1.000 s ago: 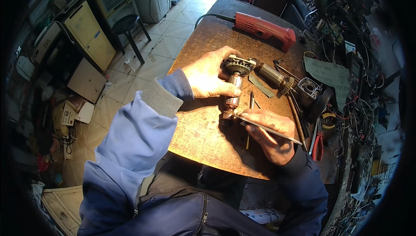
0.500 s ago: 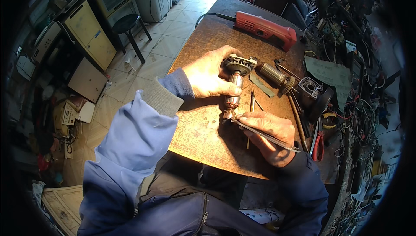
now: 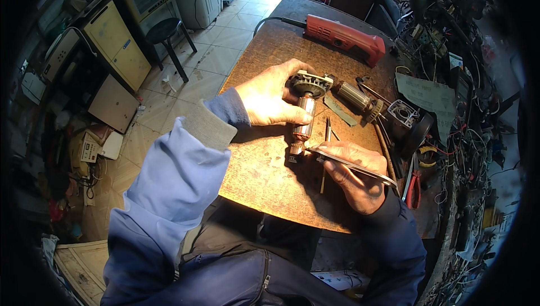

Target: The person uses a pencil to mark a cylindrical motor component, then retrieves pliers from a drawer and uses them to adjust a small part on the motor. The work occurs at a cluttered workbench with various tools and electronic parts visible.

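Armature (image 3: 304, 120) is over the counter (image 3: 253, 168), fan (image 3: 310, 86) at 12 o'clock, commutator (image 3: 297, 147) at 6; can't tell if the bottom end touches down. Both hands loaded: left hand (image 3: 267, 98) wrapped round it from 9 o'clock, right hand (image 3: 364, 186) between 4 and 5 pinching a thin metal tool (image 3: 363, 170), tip right by the commutator, contact unclear. Second armature (image 3: 354, 95) lies at 2, red power tool (image 3: 344, 38) at 1, red-handled pliers (image 3: 414, 189) at 4
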A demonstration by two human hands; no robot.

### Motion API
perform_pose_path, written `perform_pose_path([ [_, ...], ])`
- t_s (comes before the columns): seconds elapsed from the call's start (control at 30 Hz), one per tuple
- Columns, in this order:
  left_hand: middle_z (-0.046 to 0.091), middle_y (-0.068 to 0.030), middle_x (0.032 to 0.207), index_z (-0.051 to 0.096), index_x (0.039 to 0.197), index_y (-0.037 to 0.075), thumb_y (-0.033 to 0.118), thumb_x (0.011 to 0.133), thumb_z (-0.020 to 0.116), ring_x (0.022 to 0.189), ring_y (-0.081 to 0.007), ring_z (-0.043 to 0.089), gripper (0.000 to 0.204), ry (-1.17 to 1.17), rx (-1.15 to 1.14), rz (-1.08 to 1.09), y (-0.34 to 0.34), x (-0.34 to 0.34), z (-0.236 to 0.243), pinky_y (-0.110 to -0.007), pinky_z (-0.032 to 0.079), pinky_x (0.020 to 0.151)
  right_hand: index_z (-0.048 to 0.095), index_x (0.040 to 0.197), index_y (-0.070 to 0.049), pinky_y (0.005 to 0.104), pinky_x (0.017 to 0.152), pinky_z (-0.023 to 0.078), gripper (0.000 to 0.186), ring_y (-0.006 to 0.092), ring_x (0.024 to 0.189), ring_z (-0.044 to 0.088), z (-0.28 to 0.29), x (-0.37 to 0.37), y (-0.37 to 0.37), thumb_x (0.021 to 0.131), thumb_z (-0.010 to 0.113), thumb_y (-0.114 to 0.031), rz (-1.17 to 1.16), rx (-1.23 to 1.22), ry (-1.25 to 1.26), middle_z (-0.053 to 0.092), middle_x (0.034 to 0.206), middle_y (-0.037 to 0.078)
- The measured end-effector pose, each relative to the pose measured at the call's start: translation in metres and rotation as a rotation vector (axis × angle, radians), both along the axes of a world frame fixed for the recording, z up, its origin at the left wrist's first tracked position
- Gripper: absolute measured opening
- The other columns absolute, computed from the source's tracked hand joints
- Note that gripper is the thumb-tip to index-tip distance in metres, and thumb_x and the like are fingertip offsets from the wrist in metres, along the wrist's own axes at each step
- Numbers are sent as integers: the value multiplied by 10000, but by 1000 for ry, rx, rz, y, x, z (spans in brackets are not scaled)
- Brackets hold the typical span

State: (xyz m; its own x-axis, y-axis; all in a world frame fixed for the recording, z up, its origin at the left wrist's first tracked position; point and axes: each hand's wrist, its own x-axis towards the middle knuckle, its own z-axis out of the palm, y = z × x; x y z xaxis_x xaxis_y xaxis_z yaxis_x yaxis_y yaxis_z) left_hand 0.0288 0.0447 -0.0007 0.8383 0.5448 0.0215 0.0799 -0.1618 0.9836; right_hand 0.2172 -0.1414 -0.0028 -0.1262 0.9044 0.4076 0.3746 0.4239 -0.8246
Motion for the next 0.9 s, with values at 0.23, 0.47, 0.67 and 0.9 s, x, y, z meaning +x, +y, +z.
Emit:
perform_pose_path([
  [0.23,535,-157,1329,360,1465,-7,55,778,850,1178,-278,597,846,-24,-52,-18,-1,-2,0,-413,512,1028,722,1134,39,334,866,564,225,278,999,728,5,0,3,911,720,2,12,36,-69,737,1074,198],
  [0.47,536,-162,1326,360,1468,-2,59,779,848,1173,-281,603,846,-13,-37,-22,-1,-1,2,-409,518,1016,718,1139,44,344,875,563,227,292,1003,728,3,0,3,917,714,-5,24,27,-80,735,1075,207],
  [0.67,538,-163,1323,362,1462,-7,57,773,853,1171,-286,605,849,-25,-23,-19,1,-2,-1,-414,521,1019,719,1144,38,344,878,566,233,297,1007,729,2,0,3,914,712,5,34,34,-69,733,1085,210],
  [0.9,535,-162,1324,376,1451,-15,55,765,859,1187,-286,595,841,-14,7,-12,1,-1,-1,-422,512,1041,726,1136,27,346,855,585,246,297,989,738,1,-1,4,890,724,36,38,59,-90,731,1088,213],
])
